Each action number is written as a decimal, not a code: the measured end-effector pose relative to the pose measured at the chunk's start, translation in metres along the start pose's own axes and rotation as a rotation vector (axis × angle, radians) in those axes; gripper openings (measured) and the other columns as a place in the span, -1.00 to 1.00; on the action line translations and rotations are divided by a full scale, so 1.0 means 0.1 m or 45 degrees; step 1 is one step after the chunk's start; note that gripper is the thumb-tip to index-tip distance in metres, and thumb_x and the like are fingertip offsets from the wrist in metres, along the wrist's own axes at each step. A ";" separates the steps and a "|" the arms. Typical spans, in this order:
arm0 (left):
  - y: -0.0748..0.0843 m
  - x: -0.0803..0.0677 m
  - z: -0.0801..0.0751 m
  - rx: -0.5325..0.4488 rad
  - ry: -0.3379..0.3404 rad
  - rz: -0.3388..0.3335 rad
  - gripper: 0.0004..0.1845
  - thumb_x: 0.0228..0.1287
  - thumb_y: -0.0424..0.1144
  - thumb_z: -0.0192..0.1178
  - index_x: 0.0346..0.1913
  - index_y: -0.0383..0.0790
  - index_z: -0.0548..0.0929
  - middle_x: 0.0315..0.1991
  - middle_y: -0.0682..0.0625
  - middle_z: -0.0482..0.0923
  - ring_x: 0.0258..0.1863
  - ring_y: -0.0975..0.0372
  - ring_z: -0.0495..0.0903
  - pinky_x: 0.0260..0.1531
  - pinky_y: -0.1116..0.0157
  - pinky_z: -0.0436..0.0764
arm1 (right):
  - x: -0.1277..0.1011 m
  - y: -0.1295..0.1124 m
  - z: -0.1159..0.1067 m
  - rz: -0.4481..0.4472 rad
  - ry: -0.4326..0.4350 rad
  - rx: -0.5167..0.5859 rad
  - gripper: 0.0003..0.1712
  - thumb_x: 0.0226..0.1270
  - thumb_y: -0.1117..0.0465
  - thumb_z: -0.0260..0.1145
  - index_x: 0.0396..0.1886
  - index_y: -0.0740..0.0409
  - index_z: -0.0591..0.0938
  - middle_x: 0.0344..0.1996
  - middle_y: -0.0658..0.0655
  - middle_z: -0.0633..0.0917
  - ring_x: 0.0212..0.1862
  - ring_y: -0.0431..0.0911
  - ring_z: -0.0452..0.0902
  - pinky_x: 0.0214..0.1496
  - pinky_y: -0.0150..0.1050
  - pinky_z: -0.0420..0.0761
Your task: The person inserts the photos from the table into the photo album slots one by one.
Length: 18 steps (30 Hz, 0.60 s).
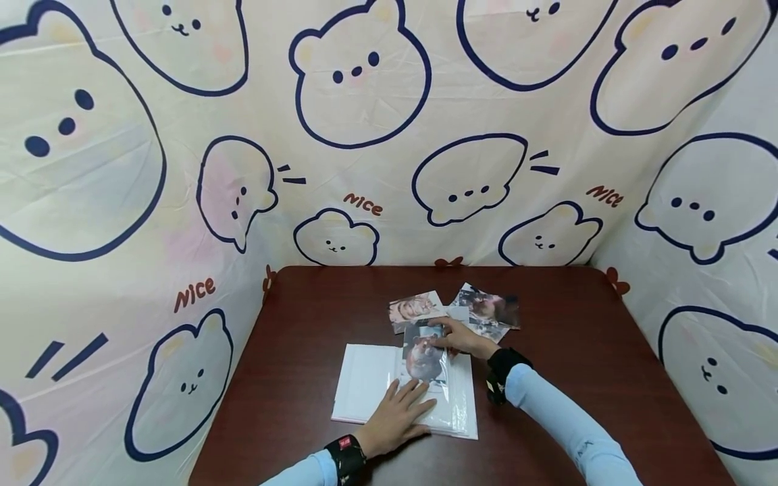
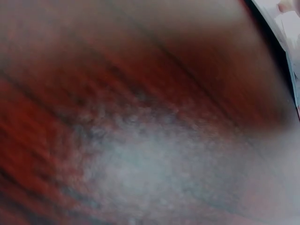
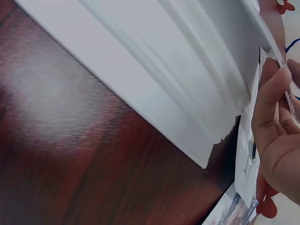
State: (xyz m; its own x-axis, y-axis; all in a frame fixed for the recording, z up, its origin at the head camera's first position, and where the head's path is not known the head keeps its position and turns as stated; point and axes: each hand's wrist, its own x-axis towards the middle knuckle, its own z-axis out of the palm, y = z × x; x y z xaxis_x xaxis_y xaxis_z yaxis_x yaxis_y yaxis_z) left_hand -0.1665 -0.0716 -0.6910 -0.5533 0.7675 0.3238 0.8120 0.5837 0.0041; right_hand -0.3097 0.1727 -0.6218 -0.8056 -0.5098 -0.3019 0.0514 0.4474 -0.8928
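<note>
A white photo album (image 1: 367, 378) lies spread on the brown table, with clear plastic sleeves on its right page. Over that page is a photo (image 1: 423, 358), its lower part overlapping a clear sleeve. My right hand (image 1: 458, 337) pinches the photo near its upper right edge. In the right wrist view, the thumb and fingers of that hand (image 3: 279, 133) grip a thin sheet edge beside the album pages (image 3: 140, 61). My left hand (image 1: 396, 414) rests with extended fingers on the lower part of the album, fingertips right at the photo's bottom edge. The left wrist view is mostly blurred tabletop.
Behind the album lie loose photos: one (image 1: 416, 308) to the left and an overlapping group (image 1: 495, 309) to the right. The dark brown table (image 1: 292, 324) meets a patterned cloth (image 1: 358, 175) at its back edge, with cloth at both sides too.
</note>
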 end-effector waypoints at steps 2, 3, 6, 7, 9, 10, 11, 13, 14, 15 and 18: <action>0.01 -0.01 0.00 -0.002 -0.001 0.002 -0.40 0.38 0.23 -0.06 0.39 0.08 0.35 0.44 -0.08 0.19 0.41 0.01 0.18 0.23 -0.13 0.30 | -0.03 0.03 0.02 0.004 -0.013 -0.015 -0.34 0.38 0.21 0.23 0.41 0.21 0.25 -0.30 0.26 0.51 -0.59 -0.07 0.44 -0.44 0.03 0.60; 0.01 -0.01 0.01 -0.003 -0.002 0.002 -0.40 0.38 0.23 -0.06 0.39 0.08 0.34 0.44 -0.08 0.19 0.42 0.01 0.18 0.23 -0.13 0.29 | -0.04 0.04 0.03 0.002 -0.018 -0.020 -0.35 0.38 0.21 0.24 0.40 0.21 0.27 -0.32 0.25 0.52 -0.59 -0.07 0.45 -0.44 0.03 0.61; 0.02 -0.01 0.01 -0.005 0.002 -0.002 -0.40 0.38 0.22 -0.05 0.40 0.07 0.33 0.44 -0.08 0.19 0.42 0.01 0.18 0.25 -0.14 0.27 | -0.07 0.09 0.04 -0.028 -0.045 -0.068 -0.39 0.35 0.24 0.26 0.36 0.22 0.34 -0.40 0.23 0.50 -0.58 -0.06 0.49 -0.46 0.03 0.62; 0.02 -0.01 0.01 -0.006 0.004 -0.005 -0.40 0.38 0.22 -0.05 0.40 0.07 0.32 0.44 -0.09 0.19 0.42 0.00 0.18 0.25 -0.14 0.27 | -0.07 0.10 0.04 -0.041 -0.057 -0.077 -0.40 0.34 0.25 0.27 0.34 0.23 0.36 -0.43 0.22 0.50 -0.58 -0.05 0.50 -0.47 0.03 0.62; 0.03 0.00 0.01 -0.012 0.006 -0.012 -0.40 0.38 0.21 -0.04 0.40 0.08 0.31 0.44 -0.09 0.19 0.42 0.00 0.17 0.25 -0.15 0.26 | -0.08 0.12 0.04 -0.067 -0.082 -0.093 -0.44 0.32 0.29 0.28 0.31 0.24 0.40 -0.47 0.21 0.48 -0.59 -0.03 0.52 -0.48 0.03 0.62; 0.03 0.01 0.00 -0.019 0.009 -0.014 -0.40 0.37 0.21 -0.03 0.39 0.07 0.32 0.44 -0.10 0.19 0.42 -0.01 0.17 0.25 -0.15 0.26 | -0.08 0.13 0.04 -0.084 -0.097 -0.100 -0.45 0.32 0.31 0.28 0.29 0.25 0.42 -0.49 0.22 0.48 -0.59 -0.02 0.52 -0.49 0.04 0.62; 0.04 0.01 0.00 -0.026 0.013 -0.017 -0.40 0.37 0.20 -0.02 0.39 0.07 0.32 0.44 -0.11 0.20 0.42 -0.01 0.17 0.25 -0.16 0.26 | -0.09 0.13 0.04 -0.099 -0.107 -0.097 -0.47 0.32 0.32 0.27 0.28 0.26 0.44 -0.50 0.22 0.47 -0.61 -0.02 0.51 -0.49 0.05 0.61; 0.04 0.02 0.01 -0.036 0.022 -0.026 -0.41 0.37 0.21 -0.02 0.38 0.07 0.33 0.43 -0.11 0.21 0.42 -0.01 0.18 0.24 -0.17 0.27 | -0.08 0.13 0.04 -0.116 -0.124 -0.092 -0.51 0.32 0.35 0.26 0.24 0.28 0.47 -0.52 0.22 0.47 -0.62 -0.03 0.51 -0.49 0.06 0.61; 0.04 0.02 0.01 -0.040 0.024 -0.030 -0.41 0.36 0.21 -0.02 0.37 0.07 0.34 0.42 -0.11 0.22 0.42 -0.01 0.18 0.24 -0.17 0.27 | -0.08 0.13 0.04 -0.125 -0.132 -0.091 -0.53 0.32 0.36 0.25 0.23 0.29 0.48 -0.52 0.22 0.48 -0.63 -0.05 0.50 -0.49 0.06 0.61; 0.05 0.02 0.01 -0.048 0.031 -0.032 -0.41 0.36 0.21 -0.01 0.37 0.07 0.35 0.42 -0.11 0.23 0.41 -0.01 0.18 0.23 -0.17 0.27 | -0.08 0.13 0.04 -0.127 -0.136 -0.096 -0.54 0.31 0.37 0.25 0.22 0.30 0.50 -0.53 0.22 0.48 -0.63 -0.08 0.49 -0.49 0.06 0.61; 0.05 0.02 0.03 -0.047 0.034 -0.035 -0.42 0.36 0.21 -0.02 0.36 0.08 0.37 0.42 -0.10 0.23 0.41 -0.01 0.19 0.24 -0.17 0.27 | -0.09 0.11 0.04 -0.119 -0.148 -0.099 -0.57 0.31 0.41 0.24 0.18 0.33 0.53 -0.55 0.25 0.54 -0.65 -0.14 0.47 -0.49 0.04 0.61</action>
State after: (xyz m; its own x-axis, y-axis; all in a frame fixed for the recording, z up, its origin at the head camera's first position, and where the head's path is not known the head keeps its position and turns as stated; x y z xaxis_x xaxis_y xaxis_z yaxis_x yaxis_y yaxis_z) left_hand -0.1639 -0.0661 -0.6930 -0.5706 0.7436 0.3485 0.8032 0.5937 0.0481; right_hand -0.2993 0.1790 -0.6307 -0.7310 -0.6313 -0.2591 -0.0704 0.4473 -0.8916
